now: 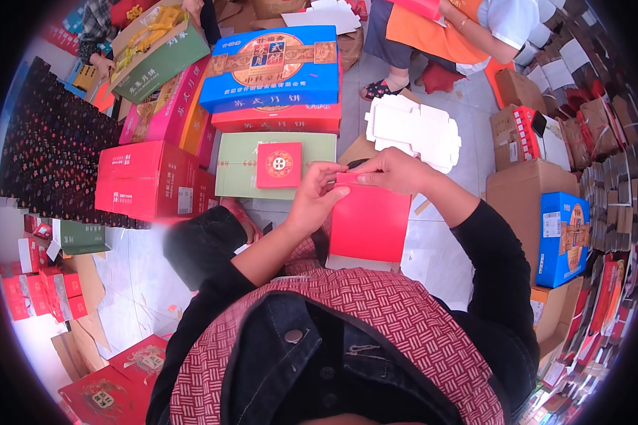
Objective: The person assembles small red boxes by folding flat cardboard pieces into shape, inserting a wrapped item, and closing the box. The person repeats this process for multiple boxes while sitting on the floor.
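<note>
Red card, far edge pinched by left hand and right hand, probably wants even, gentle pressure.

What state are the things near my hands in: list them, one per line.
Red card, held by its far edge
Left hand, pinching the red card
Right hand, pinching the red card
Small red box, closed
Large blue box, closed
White cardboard pieces, lying flat
</note>
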### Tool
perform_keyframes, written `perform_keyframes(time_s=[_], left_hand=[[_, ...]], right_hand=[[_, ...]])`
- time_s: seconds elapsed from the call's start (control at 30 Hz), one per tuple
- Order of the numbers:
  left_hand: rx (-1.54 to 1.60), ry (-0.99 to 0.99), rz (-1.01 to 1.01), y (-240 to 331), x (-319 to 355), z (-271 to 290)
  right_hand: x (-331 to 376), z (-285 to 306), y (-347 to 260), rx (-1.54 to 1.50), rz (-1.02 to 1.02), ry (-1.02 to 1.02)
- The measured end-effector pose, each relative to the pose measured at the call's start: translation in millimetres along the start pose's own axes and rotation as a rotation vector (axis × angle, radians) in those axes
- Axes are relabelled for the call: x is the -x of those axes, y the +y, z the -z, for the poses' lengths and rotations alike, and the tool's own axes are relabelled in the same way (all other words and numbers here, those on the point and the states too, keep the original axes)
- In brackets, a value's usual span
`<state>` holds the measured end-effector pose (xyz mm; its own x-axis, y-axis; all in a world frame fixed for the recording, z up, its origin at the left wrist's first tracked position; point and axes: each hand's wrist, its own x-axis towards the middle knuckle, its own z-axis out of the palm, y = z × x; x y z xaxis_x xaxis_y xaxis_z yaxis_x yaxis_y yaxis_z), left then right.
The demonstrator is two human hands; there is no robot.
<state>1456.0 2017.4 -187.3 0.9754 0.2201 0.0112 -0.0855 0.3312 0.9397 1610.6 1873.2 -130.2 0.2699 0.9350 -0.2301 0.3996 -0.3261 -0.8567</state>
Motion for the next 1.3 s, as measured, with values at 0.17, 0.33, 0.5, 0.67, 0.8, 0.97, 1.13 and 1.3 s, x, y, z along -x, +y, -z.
perform_keyframes(time_s=[0.17, 0.33, 0.5, 0.67, 0.8, 0.97, 1.13, 1.3], left_hand=[[0.030, -0.013, 0.021, -3.4, 1.2, 0.9], [0.020, -0.030, 0.056, -0.7, -0.3, 2.1], [0.025, -0.007, 0.026, -2.9, 1.2, 1.9], [0.012, -0.022, 0.052, -7.9, 2.0, 5.8], [0.022, 0.024, 0.031, -9.6, 1.2, 11.3], [0.030, 0.012, 0.039, -6.8, 1.3, 8.7], [0.040, -0.013, 0.054, -9.7, 1.3, 8.9], [0.029, -0.029, 0.066, -7.5, 0.5, 10.4]], right_hand=[[2.2, 0.8, -7.9, 0.128, -0.039, -0.001], [0.0, 5.8, -1.3, 0.044, 0.010, 0.000], [-5.8, 1.4, -12.3, 0.215, 0.092, 0.006], [-3.8, 2.7, -7.7, 0.114, 0.056, -0.019], [9.2, 25.8, 6.6, -0.270, -0.162, 0.208], [43.8, 20.4, 22.4, -0.409, -0.213, 0.122], [43.1, 16.1, 27.0, -0.463, -0.272, 0.154], [41.0, 20.6, 16.4, -0.345, -0.260, 0.112]])
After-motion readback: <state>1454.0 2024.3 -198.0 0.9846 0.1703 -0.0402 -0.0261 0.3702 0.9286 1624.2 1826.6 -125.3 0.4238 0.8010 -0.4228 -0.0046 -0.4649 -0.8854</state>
